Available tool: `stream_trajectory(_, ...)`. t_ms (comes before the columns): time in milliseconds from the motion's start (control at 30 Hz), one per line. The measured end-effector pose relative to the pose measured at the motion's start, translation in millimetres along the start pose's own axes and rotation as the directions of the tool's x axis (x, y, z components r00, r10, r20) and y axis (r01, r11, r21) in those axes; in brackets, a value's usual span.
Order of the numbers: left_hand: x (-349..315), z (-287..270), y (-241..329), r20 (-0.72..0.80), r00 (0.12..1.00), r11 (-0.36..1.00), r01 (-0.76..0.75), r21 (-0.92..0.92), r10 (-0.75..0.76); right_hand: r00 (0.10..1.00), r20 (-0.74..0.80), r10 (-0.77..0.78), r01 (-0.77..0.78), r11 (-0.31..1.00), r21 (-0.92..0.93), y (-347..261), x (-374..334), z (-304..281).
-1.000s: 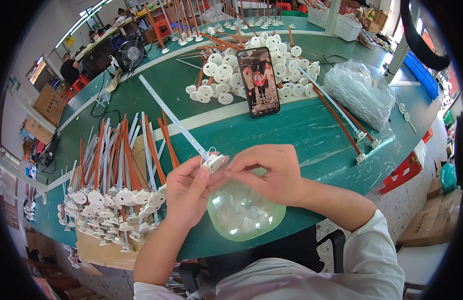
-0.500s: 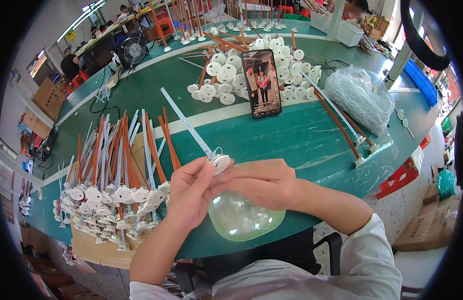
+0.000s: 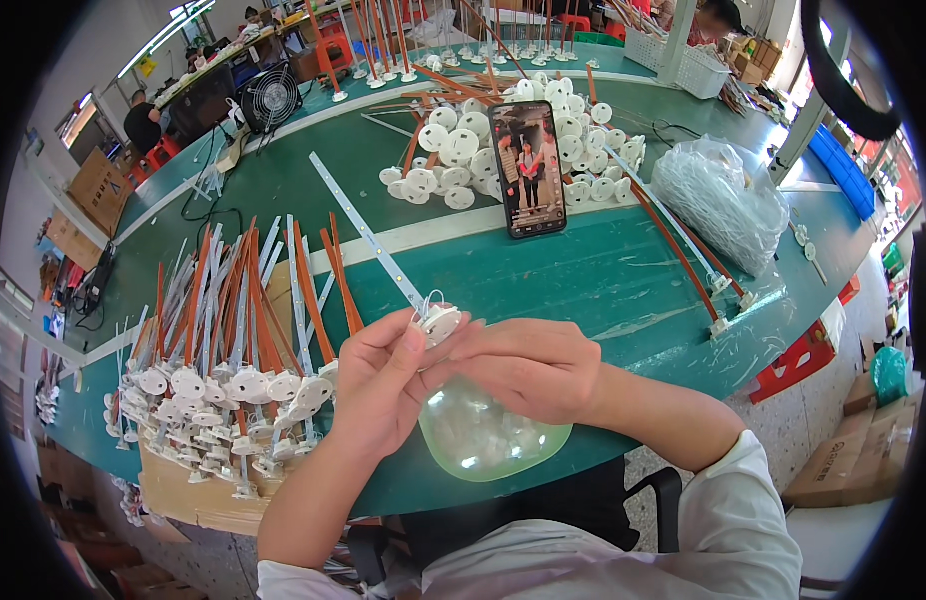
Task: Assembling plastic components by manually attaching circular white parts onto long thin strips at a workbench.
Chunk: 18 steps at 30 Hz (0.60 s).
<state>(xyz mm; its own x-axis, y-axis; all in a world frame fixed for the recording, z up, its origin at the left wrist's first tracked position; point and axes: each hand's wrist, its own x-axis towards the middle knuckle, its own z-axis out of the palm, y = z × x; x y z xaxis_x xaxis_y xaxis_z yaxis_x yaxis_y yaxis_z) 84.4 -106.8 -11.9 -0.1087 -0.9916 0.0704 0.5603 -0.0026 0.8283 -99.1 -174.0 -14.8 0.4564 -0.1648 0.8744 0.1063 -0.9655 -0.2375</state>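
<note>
Between my hands is an LED strip assembly: a pale strip [image 3: 368, 235] dotted with small LEDs, rising up and left from a round white base [image 3: 440, 325] with thin wires. My left hand [image 3: 381, 375] is closed around the base, thumb on its near side. At the base's right edge my right hand [image 3: 531, 368] is closed, its fingertips pinched together; whatever they pinch is too small or hidden to make out. Under my hands stands a pale green translucent bowl [image 3: 493, 440] with small clear pieces in it, partly covered by my right hand.
Many similar assemblies [image 3: 233, 385] lie on cardboard at left. A phone [image 3: 528, 170] showing a video leans against a heap of white round bases [image 3: 458, 145]. At right are a clear plastic bag [image 3: 718, 200] and several strips [image 3: 678, 250] on the green table [image 3: 603, 290].
The strip's upper end has tipped slightly left. Both hands keep nearly the same place and grip, with the right fingers shifted slightly at the base's edge.
</note>
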Motion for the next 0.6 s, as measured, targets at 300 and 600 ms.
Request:
stream_trajectory(300, 0, 0, -5, -0.039, 0.999, 1.000, -0.029, 0.012, 0.029, 0.991, 0.125, -0.056, 0.066, 0.995, -0.073, 2, 2, 1)
stream_trajectory(600, -3, -2, -3, -0.046, 0.996, 0.993, -0.077, -0.094, 0.073, 0.997, 0.003, 0.077, -0.072, 0.950, -0.303, -1, 7, 4)
